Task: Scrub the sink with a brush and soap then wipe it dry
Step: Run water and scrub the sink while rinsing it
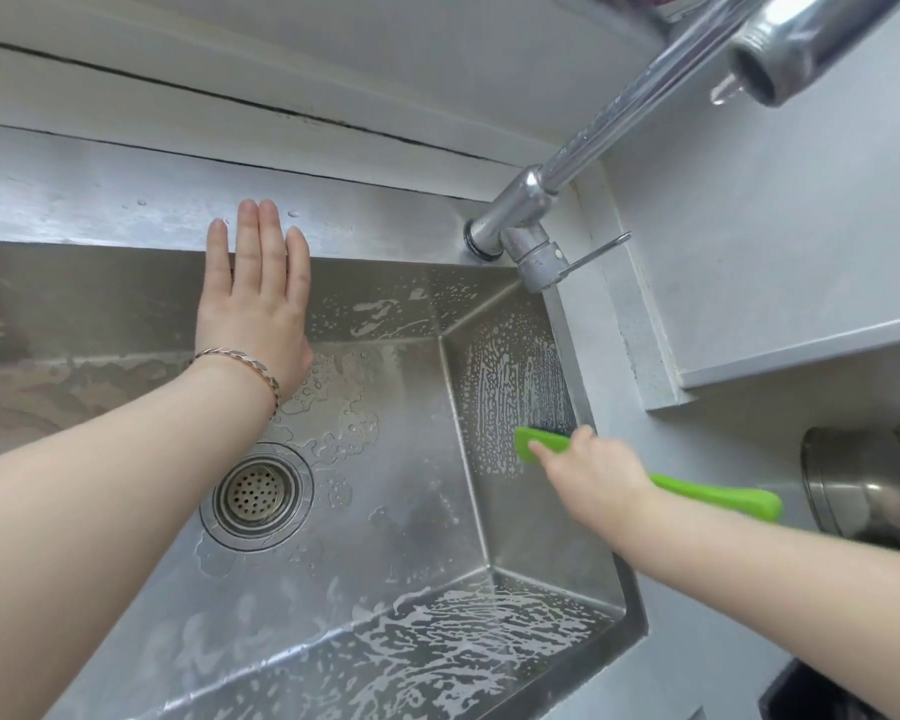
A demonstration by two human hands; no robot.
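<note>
Sink (126, 210) steel, suds on right wall; green brush (541, 443) pressed there, gripped in right hand (588, 472); left hand (258, 298) flat, fingers extended together, on back rim.

I saw both forearms bare, no sleeves in view. The left hand (253, 304) wore a thin, twisted metal bracelet (240, 368) at the wrist; the right hand (593, 475) wore nothing.

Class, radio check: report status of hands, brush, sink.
Left hand flat, open, on far rim. Right hand gripping green brush, bristles on sink right wall, suds there. Nothing blocking.
</note>
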